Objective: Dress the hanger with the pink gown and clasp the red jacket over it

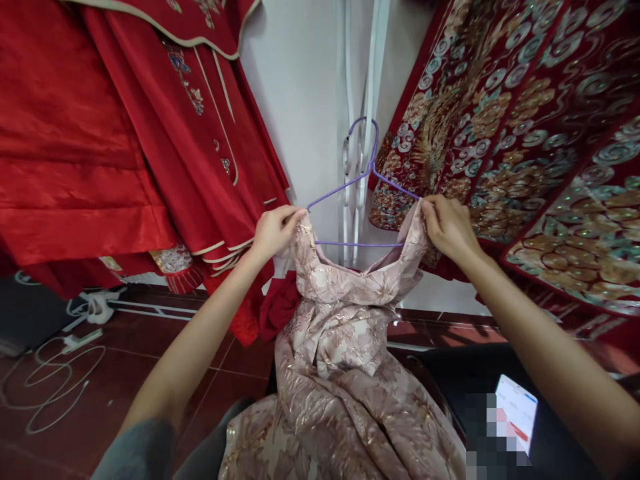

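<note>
A pale pink dress (345, 287) with a shiny gold floral pattern hangs in front of me on a thin purple hanger (340, 189). My left hand (276, 230) pinches the dress's left shoulder strap at the hanger's end. On the other side, my right hand (447, 227) is closed on the right strap, thumb against the cloth. The hanger's hook stands up in front of the white metal bars, and its lower bar shows across the neckline. Below, the skirt spreads in folds over my lap.
Red garments (200, 120) hang at the left. Heavily embroidered dark red garments (490, 133) hang at the right. Upright white bars (349, 80) stand behind the hanger. A lit phone (517, 410) lies on a black surface at lower right. A white cable (65, 380) coils on the tiled floor.
</note>
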`<state>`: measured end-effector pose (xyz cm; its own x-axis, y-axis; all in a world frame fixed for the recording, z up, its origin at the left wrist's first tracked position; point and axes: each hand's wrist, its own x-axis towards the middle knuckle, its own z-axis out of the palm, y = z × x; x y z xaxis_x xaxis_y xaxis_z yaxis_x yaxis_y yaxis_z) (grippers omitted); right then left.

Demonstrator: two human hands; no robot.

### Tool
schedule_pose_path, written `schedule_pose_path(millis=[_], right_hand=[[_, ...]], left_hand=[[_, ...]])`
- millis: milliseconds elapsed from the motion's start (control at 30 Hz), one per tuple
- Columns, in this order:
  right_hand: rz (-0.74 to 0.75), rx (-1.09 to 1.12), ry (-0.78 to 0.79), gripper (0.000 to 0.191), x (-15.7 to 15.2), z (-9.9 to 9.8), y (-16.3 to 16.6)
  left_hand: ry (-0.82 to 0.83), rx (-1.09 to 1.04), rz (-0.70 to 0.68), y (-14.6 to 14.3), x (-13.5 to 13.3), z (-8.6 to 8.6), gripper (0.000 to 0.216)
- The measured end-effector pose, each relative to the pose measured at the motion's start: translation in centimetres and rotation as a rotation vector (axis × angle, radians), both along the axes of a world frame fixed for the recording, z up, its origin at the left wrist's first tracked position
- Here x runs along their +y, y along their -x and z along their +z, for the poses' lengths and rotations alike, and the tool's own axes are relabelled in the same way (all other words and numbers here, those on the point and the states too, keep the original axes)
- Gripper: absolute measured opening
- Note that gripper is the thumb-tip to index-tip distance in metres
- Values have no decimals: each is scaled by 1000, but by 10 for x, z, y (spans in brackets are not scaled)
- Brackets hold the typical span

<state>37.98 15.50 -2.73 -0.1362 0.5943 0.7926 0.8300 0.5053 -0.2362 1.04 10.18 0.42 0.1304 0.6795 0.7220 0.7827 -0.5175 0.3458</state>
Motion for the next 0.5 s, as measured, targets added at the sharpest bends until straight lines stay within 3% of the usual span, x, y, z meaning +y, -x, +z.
schedule_pose_path(millis=[133,233,300,333,367,433,500], right_hand=[[104,41,-73,53,-4,-16,-7],[142,375,-54,52,-12,-58,-15],[179,765,97,51,-14,-98,-17],[225,954,248,52,-12,-119,-16],[241,997,365,55,-8,-137,-15],[311,1002,608,55,2,-164,-10],[368,961,740,45,16,-175,-4]], left_hand=[[28,186,67,-8,7,-3,40],[87,-34,35,7,18,-30,51],[145,-359,69,23,26,-58,57],[224,-493,86,32,29,-74,62],[334,-585,107,40,32,-90,64],[572,-567,167,53,33,-120,54],[669,-525,190,60,30,-147,43]])
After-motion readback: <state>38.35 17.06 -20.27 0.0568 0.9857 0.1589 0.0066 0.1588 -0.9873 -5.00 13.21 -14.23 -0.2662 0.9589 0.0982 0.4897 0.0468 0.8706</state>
